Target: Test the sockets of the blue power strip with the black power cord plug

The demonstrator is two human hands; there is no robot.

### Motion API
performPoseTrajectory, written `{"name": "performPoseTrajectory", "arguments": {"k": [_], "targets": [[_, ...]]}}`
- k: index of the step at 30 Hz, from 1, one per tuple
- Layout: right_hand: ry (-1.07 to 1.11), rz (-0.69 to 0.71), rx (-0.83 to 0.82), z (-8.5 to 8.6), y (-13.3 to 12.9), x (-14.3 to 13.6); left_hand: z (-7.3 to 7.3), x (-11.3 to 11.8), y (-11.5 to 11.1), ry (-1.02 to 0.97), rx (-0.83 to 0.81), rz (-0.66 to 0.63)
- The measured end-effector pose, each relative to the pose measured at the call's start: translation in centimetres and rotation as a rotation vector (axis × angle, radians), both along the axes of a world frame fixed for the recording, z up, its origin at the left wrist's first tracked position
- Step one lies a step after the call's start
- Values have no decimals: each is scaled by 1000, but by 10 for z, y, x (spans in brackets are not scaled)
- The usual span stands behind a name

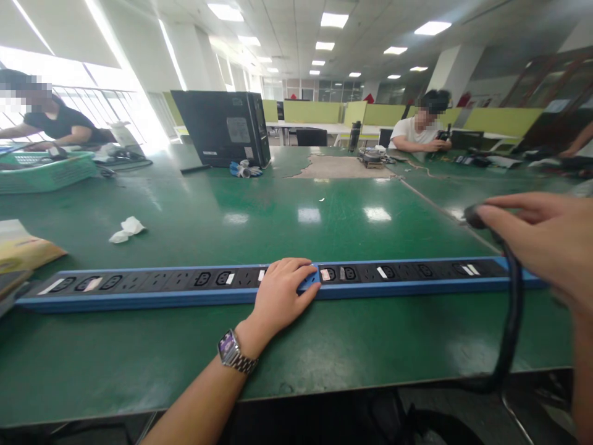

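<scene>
A long blue and black power strip (176, 281) lies across the table in front of me, with rows of sockets and several small white labels along its top. My left hand (285, 287), with a watch on the wrist, is laid over the strip's middle and grips it beside a bright blue socket. Above the strip's right end, my right hand (542, 228) pinches the dark end of a thick black cable (513, 309). The cable hangs down past the table's front edge. Blur hides the exact shape of the cable end, which is apart from the strip.
Crumpled white tissue (127, 228) and a yellow packet (30, 253) lie to the left, near a green basket (50, 173). A black computer case (227, 130) stands behind, with gloves (245, 169) before it. Other people (419, 127) sit around the green table (185, 358).
</scene>
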State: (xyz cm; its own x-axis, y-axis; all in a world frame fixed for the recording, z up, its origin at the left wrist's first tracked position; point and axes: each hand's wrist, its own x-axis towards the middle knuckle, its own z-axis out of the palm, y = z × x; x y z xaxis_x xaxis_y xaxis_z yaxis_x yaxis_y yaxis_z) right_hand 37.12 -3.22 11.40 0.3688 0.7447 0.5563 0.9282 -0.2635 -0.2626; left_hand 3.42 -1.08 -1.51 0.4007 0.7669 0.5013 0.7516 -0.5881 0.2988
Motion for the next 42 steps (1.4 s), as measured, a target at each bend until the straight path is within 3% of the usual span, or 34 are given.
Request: {"name": "performPoseTrajectory", "arguments": {"k": [2,4,7,10,19,22,25,27,29,31,33,35,38,40,42], "targets": [[-14,-57,-202,-3,6,24,-1,-1,1,-2,5,0],[-21,24,-352,-18,11,40,-1,-2,1,-1,12,-5],[-9,172,-437,-46,16,50,-2,-2,1,1,19,-7],[22,182,-483,-62,18,51,-1,0,1,6,18,1],[-16,249,-530,-64,33,62,-1,-3,1,-16,14,-4],[-82,191,-463,-58,26,39,4,11,-7,-49,26,-29],[-60,243,-303,-46,8,-12,9,40,-16,-27,22,-172],[113,473,-291,-39,-5,-51,12,57,-20,-47,46,-236],[409,790,-392,-35,-15,-82,14,63,-21,-112,106,-250],[674,938,-352,-40,-18,-98,18,51,-20,-200,191,-186],[770,872,-170,-53,-13,-99,21,24,-17,-281,269,-18],[659,741,-49,-72,-3,-90,23,-12,-15,-324,295,206],[346,617,-29,-105,13,-75,21,-62,-14,-382,251,449],[188,586,-3,-124,20,-68,17,-85,-15,-362,218,505],[101,582,28,-139,24,-64,11,-98,-16,-338,167,472]]}}
